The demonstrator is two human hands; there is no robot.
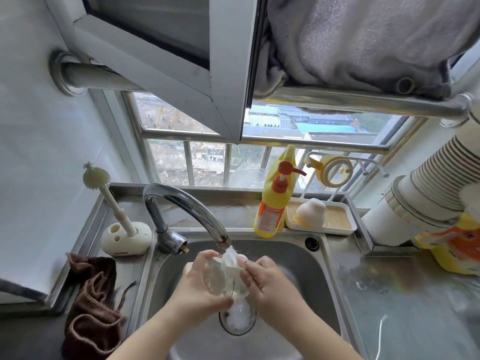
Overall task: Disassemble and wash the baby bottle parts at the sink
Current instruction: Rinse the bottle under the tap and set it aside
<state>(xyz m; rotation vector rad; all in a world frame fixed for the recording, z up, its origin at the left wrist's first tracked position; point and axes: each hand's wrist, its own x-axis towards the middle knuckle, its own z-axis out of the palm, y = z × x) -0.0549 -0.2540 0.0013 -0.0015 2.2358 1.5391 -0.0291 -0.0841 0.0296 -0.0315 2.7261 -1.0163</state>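
Observation:
Over the steel sink (pixel 298 258), both hands hold a clear bottle part (pixel 223 276) with milky white residue under the running tap (pixel 187 203). My left hand (pixel 197 287) grips its left side with curled fingers. My right hand (pixel 267 279) pinches its right edge. Water streams from the spout onto the part and foams over the drain (pixel 237 320). On the right-hand tray (pixel 335 224) sits a white bottle cap (pixel 311 211).
A yellow pump bottle of detergent (pixel 275 201) stands behind the sink. A silicone bottle brush (pixel 109 193) rests in its white holder at the left, with a brown cloth (pixel 91 305) below it. Stacked paper cups (pixel 428 183) and a yellow bag lie at the right.

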